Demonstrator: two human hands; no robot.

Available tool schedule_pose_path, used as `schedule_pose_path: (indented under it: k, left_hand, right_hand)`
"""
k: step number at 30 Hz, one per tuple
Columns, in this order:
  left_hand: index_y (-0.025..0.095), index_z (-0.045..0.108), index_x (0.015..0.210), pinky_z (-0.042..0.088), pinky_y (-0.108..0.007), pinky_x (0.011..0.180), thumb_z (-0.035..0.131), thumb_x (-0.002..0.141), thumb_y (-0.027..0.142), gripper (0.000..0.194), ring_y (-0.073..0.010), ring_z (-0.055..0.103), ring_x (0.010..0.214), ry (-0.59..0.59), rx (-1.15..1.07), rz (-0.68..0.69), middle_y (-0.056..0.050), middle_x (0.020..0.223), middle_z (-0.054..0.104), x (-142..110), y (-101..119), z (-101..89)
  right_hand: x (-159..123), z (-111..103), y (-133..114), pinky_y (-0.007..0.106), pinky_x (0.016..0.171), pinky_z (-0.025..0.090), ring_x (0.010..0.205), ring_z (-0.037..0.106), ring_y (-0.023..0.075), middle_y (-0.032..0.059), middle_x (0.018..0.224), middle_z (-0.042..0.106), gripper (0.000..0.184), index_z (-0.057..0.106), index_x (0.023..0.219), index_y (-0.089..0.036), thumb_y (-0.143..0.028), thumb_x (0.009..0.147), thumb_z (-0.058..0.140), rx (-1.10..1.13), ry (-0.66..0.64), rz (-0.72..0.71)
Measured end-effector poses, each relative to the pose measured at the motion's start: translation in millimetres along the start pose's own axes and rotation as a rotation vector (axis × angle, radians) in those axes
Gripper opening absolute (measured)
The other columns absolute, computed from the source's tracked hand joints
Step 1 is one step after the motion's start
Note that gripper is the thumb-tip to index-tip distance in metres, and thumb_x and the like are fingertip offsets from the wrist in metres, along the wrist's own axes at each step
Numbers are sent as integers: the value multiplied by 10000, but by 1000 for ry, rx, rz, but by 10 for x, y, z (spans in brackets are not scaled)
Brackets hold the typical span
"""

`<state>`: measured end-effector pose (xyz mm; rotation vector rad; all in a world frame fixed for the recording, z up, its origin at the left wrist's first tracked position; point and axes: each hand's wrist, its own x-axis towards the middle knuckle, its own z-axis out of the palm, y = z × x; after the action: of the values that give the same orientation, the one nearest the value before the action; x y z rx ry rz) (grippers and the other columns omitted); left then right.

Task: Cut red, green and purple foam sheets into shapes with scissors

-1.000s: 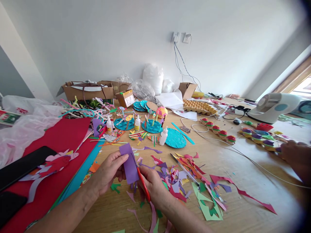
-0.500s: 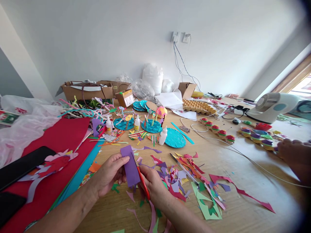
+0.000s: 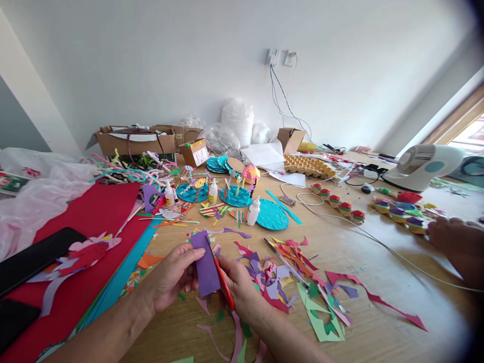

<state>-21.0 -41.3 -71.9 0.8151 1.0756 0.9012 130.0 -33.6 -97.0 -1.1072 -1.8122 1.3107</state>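
Observation:
My left hand (image 3: 170, 277) pinches a purple strip of craft paper (image 3: 206, 264) between thumb and fingers, holding it upright above the wooden table (image 3: 378, 312). My right hand (image 3: 240, 290) is closed round red-handled scissors (image 3: 224, 284), whose blades meet the right edge of the strip. Under and around both hands lie several coloured paper offcuts (image 3: 280, 282). A pair of metal scissors (image 3: 287, 264) rests on that pile to the right.
Red and teal sheets (image 3: 98, 222) with black phones (image 3: 34, 259) lie at left. Glue bottles (image 3: 254, 212), teal discs (image 3: 273, 215), pipe cleaners and cardboard boxes (image 3: 132, 141) crowd the back. Another person's hand (image 3: 456, 247) works at the right edge near a white fan (image 3: 423, 166) and a cable.
The purple strip and both hands have drifted slightly right and down, and the strip has tilted a little against the scissors. The other person's hand has shifted slightly left.

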Motion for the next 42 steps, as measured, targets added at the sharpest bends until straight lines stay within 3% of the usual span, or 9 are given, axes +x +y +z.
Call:
schedule_pose_path:
  k: [10, 31, 39, 42]
  left_hand:
    - [181, 516, 724, 309, -144, 313, 627, 677, 459, 303, -69, 464, 347, 100, 22, 113, 65, 439, 537, 21, 40, 8]
    - [172, 565, 764, 299, -140, 310, 624, 688, 432, 278, -60, 448, 340, 34, 18, 60, 64, 448, 532, 26, 3, 24]
    - [183, 528, 675, 267, -136, 292, 628, 643, 435, 273, -61, 427, 324, 59, 34, 29, 65, 417, 504, 35, -21, 55]
    - [190, 498, 626, 279, -143, 307, 638, 627, 430, 278, -60, 409, 326, 99, 25, 23, 73, 401, 480, 46, -17, 32]
  right_hand:
    - [-12, 20, 25, 192, 508, 358, 577, 482, 122, 1, 589, 547, 402, 629, 680, -152, -456, 847, 426, 3, 19, -11]
    - [-5, 9, 14, 216, 555, 399, 614, 500, 140, 7, 608, 546, 446, 614, 686, -146, -536, 818, 440, 103, 5, 8]
    - [16, 10, 75, 205, 511, 389, 579, 497, 126, -6, 575, 520, 422, 570, 646, -151, -529, 802, 467, 124, -5, 23]
    - [8, 11, 50, 192, 404, 351, 440, 454, 98, -31, 500, 469, 418, 503, 638, -164, -544, 805, 451, 207, -87, 124]
